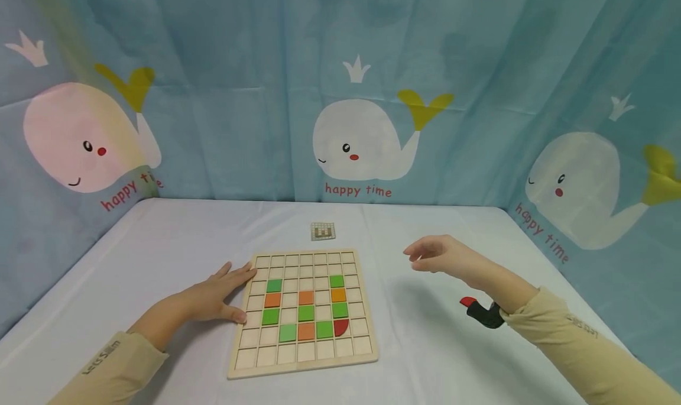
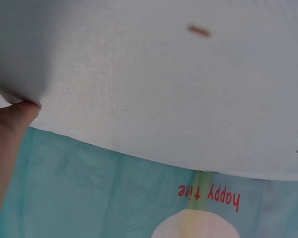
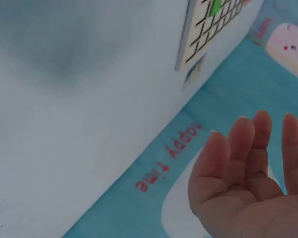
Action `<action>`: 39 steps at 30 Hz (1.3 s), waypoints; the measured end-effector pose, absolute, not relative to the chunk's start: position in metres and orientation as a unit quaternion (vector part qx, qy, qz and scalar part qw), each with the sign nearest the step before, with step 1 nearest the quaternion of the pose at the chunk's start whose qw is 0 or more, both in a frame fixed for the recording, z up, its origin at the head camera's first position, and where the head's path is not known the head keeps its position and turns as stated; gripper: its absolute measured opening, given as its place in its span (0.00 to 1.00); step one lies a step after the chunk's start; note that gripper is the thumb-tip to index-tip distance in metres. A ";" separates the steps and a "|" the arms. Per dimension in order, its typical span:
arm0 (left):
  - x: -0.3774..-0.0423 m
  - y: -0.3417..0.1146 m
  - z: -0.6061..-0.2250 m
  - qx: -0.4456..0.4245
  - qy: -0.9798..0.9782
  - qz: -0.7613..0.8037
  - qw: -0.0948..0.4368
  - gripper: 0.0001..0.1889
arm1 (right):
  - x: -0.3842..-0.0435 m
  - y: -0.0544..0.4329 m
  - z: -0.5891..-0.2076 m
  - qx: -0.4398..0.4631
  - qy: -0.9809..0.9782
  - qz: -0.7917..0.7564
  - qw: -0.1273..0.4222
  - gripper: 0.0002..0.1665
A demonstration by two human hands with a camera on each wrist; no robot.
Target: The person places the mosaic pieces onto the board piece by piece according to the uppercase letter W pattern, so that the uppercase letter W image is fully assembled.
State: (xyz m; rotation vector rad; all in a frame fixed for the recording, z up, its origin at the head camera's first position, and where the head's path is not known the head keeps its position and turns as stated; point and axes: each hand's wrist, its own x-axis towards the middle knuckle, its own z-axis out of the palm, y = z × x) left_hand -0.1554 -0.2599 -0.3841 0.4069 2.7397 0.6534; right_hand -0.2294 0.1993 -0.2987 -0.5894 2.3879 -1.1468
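A square wooden grid board (image 1: 250, 357) lies on the white table. Green and orange square tiles, among them an orange tile (image 1: 305, 298) and a green tile (image 1: 305, 313), fill several of its cells. A red tile (image 1: 341, 327) with one rounded corner sits at the lower right of the pattern. My left hand (image 1: 215, 295) rests at the board's left edge, fingers spread, thumb and fingertips touching the rim. To the right of the board, my right hand (image 1: 438, 254) hovers above the table with loosely bent fingers; its palm (image 3: 248, 198) holds nothing.
A small card (image 1: 323, 231) printed with a grid pattern lies behind the board. Beneath my right forearm shows a black object with a red end (image 1: 483, 314), partly hidden. Blue curtains (image 1: 239, 145) with whale prints enclose the table at the back and sides.
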 end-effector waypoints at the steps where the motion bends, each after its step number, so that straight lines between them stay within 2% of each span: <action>1: -0.156 -0.260 -0.384 0.142 0.952 0.226 0.148 0.55 | -0.230 0.204 -0.299 -0.211 0.863 -0.407 0.213 0.22; 8: -0.156 -0.259 -0.384 0.144 0.953 0.225 0.144 0.55 | -0.234 0.235 -0.303 -0.218 0.878 -0.373 0.206 0.24; 13: -0.155 -0.258 -0.384 0.145 0.952 0.226 0.145 0.55 | -0.239 0.258 -0.312 -0.225 0.876 -0.363 0.225 0.25; 23: -0.155 -0.257 -0.381 0.141 0.952 0.226 0.147 0.55 | -0.257 0.296 -0.344 -0.269 0.883 -0.297 0.245 0.21; 32: -0.154 -0.257 -0.381 0.135 0.950 0.237 0.152 0.55 | -0.265 0.309 -0.363 -0.274 0.871 -0.279 0.297 0.21; 39: -0.154 -0.257 -0.381 0.133 0.948 0.243 0.154 0.55 | -0.263 0.307 -0.366 -0.295 0.865 -0.285 0.290 0.17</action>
